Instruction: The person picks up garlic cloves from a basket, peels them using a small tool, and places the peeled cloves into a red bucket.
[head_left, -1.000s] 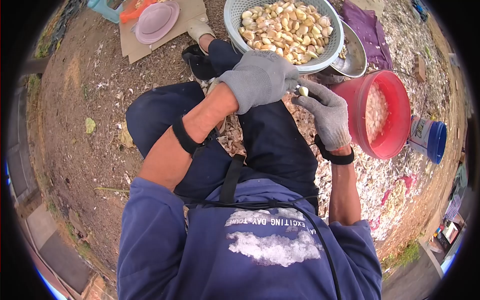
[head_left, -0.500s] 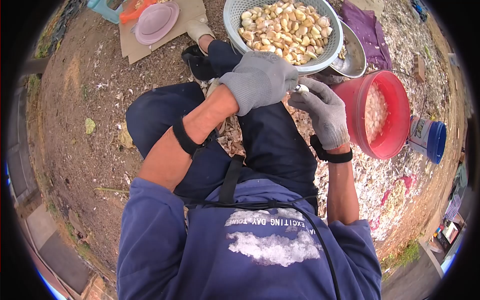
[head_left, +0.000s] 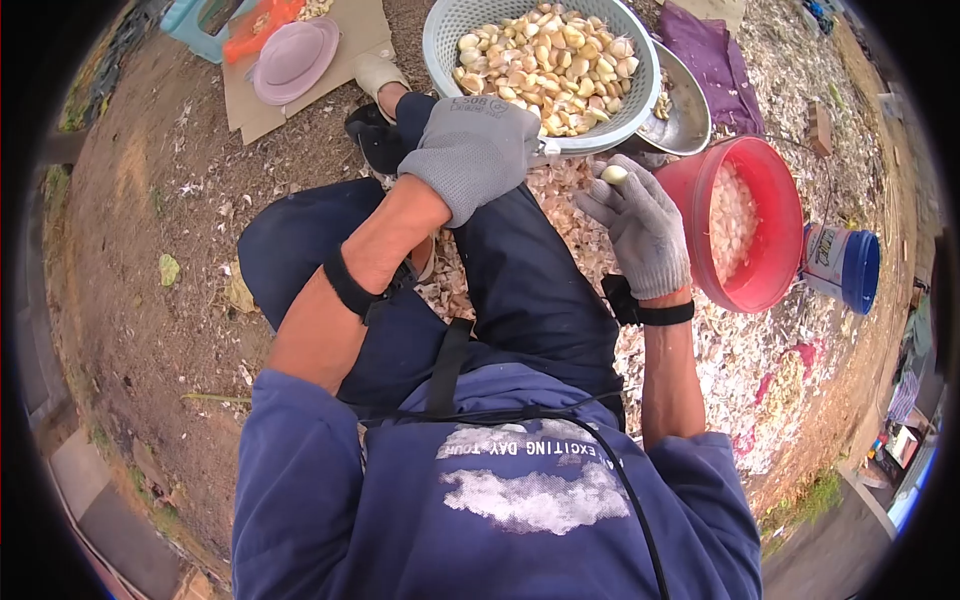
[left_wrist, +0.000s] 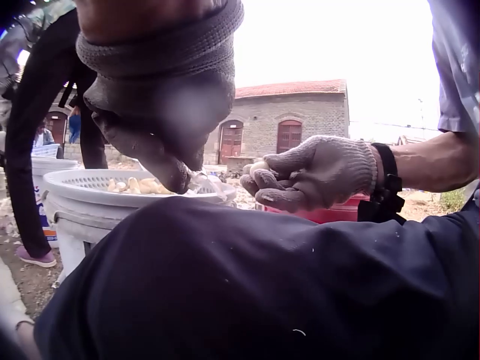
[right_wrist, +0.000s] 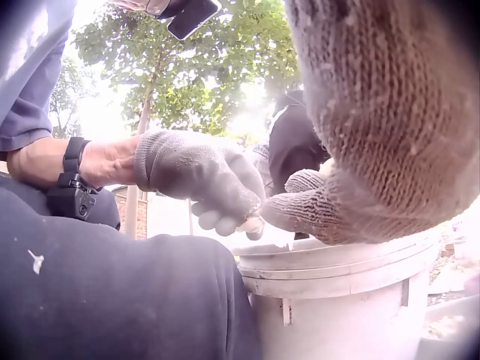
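My gloved left hand (head_left: 475,150) is curled in a fist just below the basket's near rim. It grips a small blade (head_left: 545,152), mostly hidden by the glove, with a shiny end poking out past the thumb side. To its right, my gloved right hand (head_left: 640,225) is turned partly palm up and holds a pale peeled garlic clove (head_left: 615,175) at its fingertips. The left wrist view shows the clove (left_wrist: 259,166) between the right thumb and fingers. A grey perforated basket (head_left: 437,60) full of garlic cloves (head_left: 550,65) stands ahead of both hands.
A red bucket (head_left: 785,250) with peeled cloves stands by the right hand, a white-and-blue tub (head_left: 845,265) beyond it. A metal bowl (head_left: 690,110) sits beside the basket. Garlic skins cover the ground. Pink stools or lids (head_left: 295,60) lie on cardboard at far left. Another person's legs (left_wrist: 37,112) stand nearby.
My hands have moved apart: the left shifted left with the blade, away from the clove. The right hand has rolled more palm up, carrying the clove. The head view has shifted slightly.
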